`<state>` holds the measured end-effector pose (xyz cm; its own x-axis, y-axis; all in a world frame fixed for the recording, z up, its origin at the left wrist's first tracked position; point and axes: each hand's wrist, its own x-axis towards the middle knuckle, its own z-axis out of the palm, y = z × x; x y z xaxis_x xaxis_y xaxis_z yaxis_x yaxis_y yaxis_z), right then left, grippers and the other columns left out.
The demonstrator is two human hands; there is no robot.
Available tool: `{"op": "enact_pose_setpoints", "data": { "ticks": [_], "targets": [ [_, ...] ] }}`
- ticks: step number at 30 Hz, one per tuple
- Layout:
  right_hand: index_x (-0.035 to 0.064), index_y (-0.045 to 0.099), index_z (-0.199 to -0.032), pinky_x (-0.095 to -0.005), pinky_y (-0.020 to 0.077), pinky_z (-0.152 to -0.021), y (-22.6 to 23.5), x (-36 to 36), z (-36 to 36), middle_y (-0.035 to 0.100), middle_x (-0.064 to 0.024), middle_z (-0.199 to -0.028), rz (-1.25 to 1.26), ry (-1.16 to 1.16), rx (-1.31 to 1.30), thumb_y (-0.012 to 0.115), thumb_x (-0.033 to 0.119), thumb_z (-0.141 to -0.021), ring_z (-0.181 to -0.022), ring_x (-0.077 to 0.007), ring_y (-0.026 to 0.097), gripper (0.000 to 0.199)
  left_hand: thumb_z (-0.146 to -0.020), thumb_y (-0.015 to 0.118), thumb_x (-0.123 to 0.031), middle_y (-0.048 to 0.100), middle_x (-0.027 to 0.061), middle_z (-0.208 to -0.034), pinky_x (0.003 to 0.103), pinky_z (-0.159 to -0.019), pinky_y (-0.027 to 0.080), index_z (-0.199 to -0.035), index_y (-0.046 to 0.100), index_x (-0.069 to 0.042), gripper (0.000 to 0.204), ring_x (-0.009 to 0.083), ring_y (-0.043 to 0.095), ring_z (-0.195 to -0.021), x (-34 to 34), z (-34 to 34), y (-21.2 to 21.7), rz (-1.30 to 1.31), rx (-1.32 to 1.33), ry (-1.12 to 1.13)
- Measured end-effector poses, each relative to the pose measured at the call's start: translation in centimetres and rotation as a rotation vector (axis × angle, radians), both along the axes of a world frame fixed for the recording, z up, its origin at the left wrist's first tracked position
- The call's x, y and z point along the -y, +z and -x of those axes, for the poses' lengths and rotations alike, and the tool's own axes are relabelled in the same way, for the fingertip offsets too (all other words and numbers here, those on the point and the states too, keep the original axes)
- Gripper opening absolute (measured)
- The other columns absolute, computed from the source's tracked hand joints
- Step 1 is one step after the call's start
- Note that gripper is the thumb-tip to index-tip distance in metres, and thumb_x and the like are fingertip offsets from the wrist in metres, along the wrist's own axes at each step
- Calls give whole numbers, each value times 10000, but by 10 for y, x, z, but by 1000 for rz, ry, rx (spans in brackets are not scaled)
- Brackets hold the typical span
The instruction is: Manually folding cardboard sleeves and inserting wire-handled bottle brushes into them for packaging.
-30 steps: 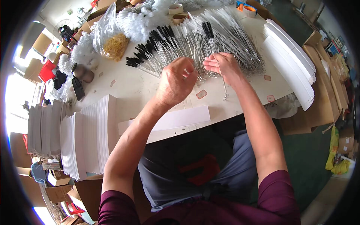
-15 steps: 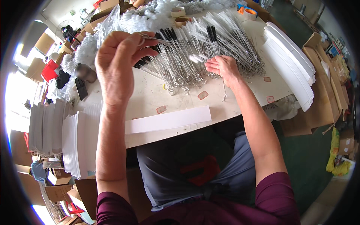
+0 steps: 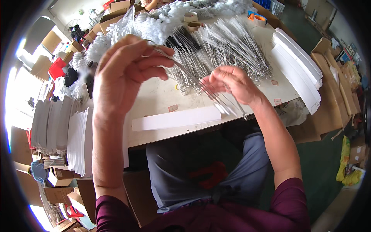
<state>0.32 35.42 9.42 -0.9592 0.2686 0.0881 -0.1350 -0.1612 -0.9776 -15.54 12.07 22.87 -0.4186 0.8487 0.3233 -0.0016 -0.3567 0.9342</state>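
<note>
Premises appear to be a packing or assembly workshop. Indicators: a worktable (image 3: 158, 94) carrying wire-handled brushes (image 3: 235, 46) in bulk and tape rolls (image 3: 190, 17); stacks of white card (image 3: 79, 143) at the worktable's left end; cardboard cartons (image 3: 332, 96) to its right and left.

The person's left hand (image 3: 129, 71) is raised, fingers bent in a grip, its left forearm (image 3: 109, 150) nearly upright in view. The right hand (image 3: 237, 87) sits lower, fingers curled inward, its right forearm (image 3: 277, 135) slanting inward. Hands apart.
</note>
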Motion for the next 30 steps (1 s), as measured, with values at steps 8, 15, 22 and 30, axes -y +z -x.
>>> {"op": "enact_pose_setpoints", "data": {
  "ticks": [8,15,22,30],
  "targets": [
    [-25,599,-1040,-357,640,-645,-8,53,-62,726,-156,-885,152,175,209,457,251,-1121,-714,-237,746,321,-1041,575,-116,739,238,-997,346,-677,630,-992,602,6,135,260,763,-846,-2,-6,-48,261,-54,93],
    [-20,623,-1056,-299,595,-570,-42,81,-98,700,-99,-814,98,101,304,487,254,-1121,-647,-168,710,313,-1011,659,-92,723,113,-829,287,-635,584,-975,611,17,124,156,709,-723,7,2,-100,467,-341,94],
    [-13,677,-1113,-237,529,-508,-56,95,-117,678,-51,-791,-16,18,360,514,204,-1110,-616,-100,659,272,-969,702,-76,683,47,-734,275,-609,546,-883,638,3,133,100,663,-673,11,0,-120,587,-586,220],
    [1,707,-1137,-278,446,-562,-76,102,-122,610,-46,-710,-415,-173,269,572,207,-1088,-596,-101,522,251,-873,774,-59,690,108,-743,323,-621,563,-870,663,-17,120,209,695,-642,15,-31,-145,324,-965,435]
  ]
}}
